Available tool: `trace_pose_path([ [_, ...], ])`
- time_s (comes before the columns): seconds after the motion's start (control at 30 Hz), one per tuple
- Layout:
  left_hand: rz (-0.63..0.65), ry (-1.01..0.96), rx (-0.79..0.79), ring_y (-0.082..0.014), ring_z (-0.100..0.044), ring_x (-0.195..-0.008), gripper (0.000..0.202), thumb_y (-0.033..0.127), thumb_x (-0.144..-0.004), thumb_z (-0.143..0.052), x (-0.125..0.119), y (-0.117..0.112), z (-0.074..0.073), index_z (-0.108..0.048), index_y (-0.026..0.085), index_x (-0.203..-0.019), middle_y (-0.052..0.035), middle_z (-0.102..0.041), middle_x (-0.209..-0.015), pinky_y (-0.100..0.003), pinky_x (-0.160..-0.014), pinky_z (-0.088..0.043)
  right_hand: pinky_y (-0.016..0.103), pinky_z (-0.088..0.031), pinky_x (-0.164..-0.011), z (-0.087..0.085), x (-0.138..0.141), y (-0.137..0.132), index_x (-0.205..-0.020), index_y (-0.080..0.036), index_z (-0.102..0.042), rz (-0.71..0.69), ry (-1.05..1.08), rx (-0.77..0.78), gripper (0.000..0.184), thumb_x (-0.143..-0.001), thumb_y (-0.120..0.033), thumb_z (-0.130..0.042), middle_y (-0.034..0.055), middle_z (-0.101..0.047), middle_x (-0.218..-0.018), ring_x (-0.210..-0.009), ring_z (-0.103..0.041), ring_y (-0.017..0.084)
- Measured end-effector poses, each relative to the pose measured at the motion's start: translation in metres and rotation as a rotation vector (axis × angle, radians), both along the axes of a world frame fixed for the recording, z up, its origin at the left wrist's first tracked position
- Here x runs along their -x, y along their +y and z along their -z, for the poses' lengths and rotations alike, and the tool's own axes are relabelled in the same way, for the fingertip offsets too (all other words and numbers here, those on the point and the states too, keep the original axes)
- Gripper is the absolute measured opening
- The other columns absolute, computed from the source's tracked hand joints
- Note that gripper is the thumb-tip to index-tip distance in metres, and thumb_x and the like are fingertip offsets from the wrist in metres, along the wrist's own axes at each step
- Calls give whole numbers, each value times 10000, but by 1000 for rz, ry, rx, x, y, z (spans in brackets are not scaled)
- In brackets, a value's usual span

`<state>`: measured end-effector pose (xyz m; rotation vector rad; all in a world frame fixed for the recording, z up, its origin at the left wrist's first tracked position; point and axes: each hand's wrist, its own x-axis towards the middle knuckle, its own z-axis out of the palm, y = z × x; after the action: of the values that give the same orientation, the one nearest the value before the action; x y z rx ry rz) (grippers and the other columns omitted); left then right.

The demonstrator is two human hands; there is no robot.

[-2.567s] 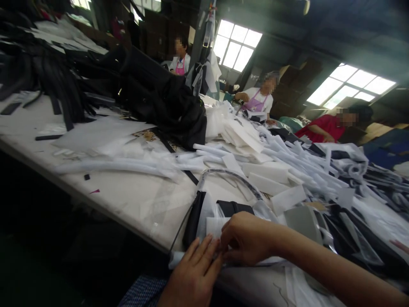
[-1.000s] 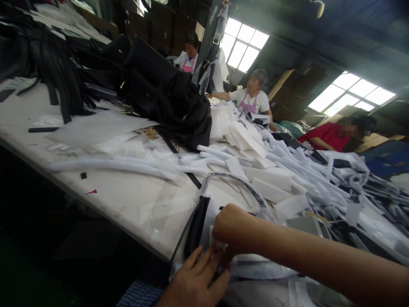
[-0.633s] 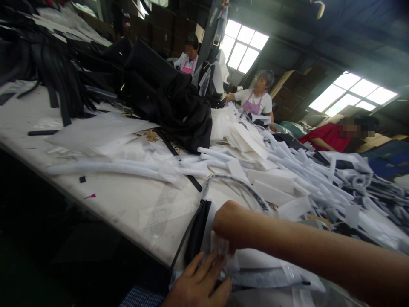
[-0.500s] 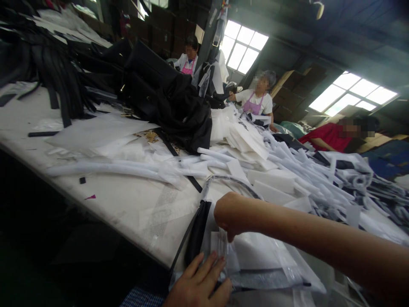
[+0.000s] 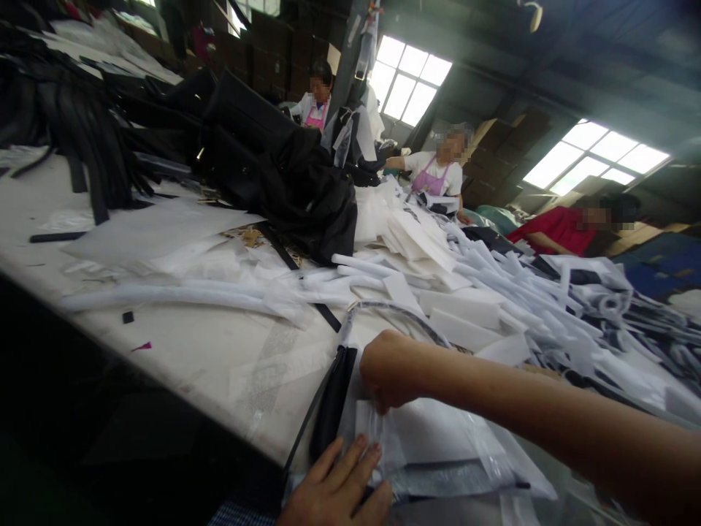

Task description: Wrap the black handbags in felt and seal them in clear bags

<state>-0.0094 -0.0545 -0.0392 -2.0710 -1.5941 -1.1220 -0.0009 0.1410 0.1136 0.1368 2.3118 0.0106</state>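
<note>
A black handbag [image 5: 333, 402] lies on the table's near edge, partly covered by white sheet and clear plastic film [image 5: 443, 438]. Its handle [image 5: 394, 308], wrapped in plastic, arches up behind my right hand, and a thin black strap [image 5: 307, 431] hangs along its left side. My left hand [image 5: 336, 482] lies flat on the plastic-covered front with fingers spread. Over the upper part of the bag, my right hand [image 5: 386, 369] is closed with knuckles up. Folds of clear film run just below it; whatever its fingers grip is hidden.
White foam strips and sheets [image 5: 493, 292] are heaped behind and to the right. Black bags [image 5: 274, 161] and straps [image 5: 71, 124] pile up at the back left. Three people work across the table, one in red [image 5: 556, 230]. The table edge [image 5: 164, 387] drops off at left.
The view has shifted slightly, so most things sit a little further left. Both hands keep nearly the same place on the bag, the right still closed and the left still flat.
</note>
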Motion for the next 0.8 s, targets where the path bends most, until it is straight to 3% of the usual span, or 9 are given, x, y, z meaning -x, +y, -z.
trace_pose_path([
  [0.17, -15, 14, -28, -161, -655, -1144, 160, 310, -1002, -547, 2, 3, -4, -693, 268, -1050, 12, -743, -1146, -267, -1087, -439, 324, -477, -646, 19, 2, 19, -775, -202, -808, -40, -66, -43, 358, -619, -521, -851, 58, -742, -665, -689, -714, 271],
  [0.37, -23, 87, -26, -165, -646, -1130, 172, 337, -1001, -542, 5, 4, -1, -684, 276, -1077, 11, -736, -1167, -253, -1019, -467, 337, -468, -628, 30, -9, 48, -743, -171, -804, 98, 29, -48, 643, -522, -774, -774, 87, -728, -645, -663, -689, 282],
  [0.5, -7, 136, 3, -164, -596, -1184, 195, 318, -1000, -523, 7, 4, 2, -667, 271, -1122, -4, -706, -1227, -248, -1042, -437, 291, -468, -635, 20, -33, 57, -834, -207, -803, 266, 221, -5, 532, -692, -714, -727, 47, -751, -709, -668, -686, 222],
  [0.57, -5, 140, -15, -160, -577, -1200, 198, 292, -999, -509, 8, 4, 3, -664, 266, -1119, -3, -702, -1237, -244, -1058, -422, 279, -491, -702, 12, -50, 51, -1033, -215, -779, 327, 343, 31, 431, -837, -584, -673, 53, -779, -880, -765, -708, 206],
  [0.63, 9, 153, -12, -166, -570, -1207, 203, 266, -991, -507, 9, 4, 3, -655, 261, -1129, -8, -699, -1243, -250, -1052, -430, 290, -497, -858, 9, -67, 39, -1378, -221, -589, 355, 459, 72, 596, -868, -519, -667, 97, -706, -1240, -1025, -691, 222],
  [0.7, 33, 180, 22, -184, -569, -1220, 224, 239, -978, -513, 10, 3, 2, -638, 255, -1163, -20, -689, -1270, -269, -1028, -455, 350, -439, -1024, 12, -83, 23, -1574, -238, -276, 357, 539, 149, 1009, -753, -560, -767, 147, -431, -1552, -1305, -538, 285],
  [0.77, 44, 202, 55, -202, -567, -1239, 258, 200, -964, -513, 11, 0, 0, -621, 247, -1193, -33, -673, -1304, -294, -1012, -474, 442, -371, -1105, 22, -92, 10, -1605, -251, -133, 370, 565, 214, 1278, -604, -587, -854, 173, -263, -1631, -1408, -403, 367],
  [0.8, 46, 208, 73, -206, -564, -1250, 275, 182, -956, -514, 11, -1, -1, -613, 243, -1205, -38, -663, -1323, -302, -1013, -478, 480, -362, -1108, 27, -93, 5, -1605, -244, -130, 390, 561, 226, 1326, -562, -585, -874, 190, -298, -1612, -1398, -403, 397],
])
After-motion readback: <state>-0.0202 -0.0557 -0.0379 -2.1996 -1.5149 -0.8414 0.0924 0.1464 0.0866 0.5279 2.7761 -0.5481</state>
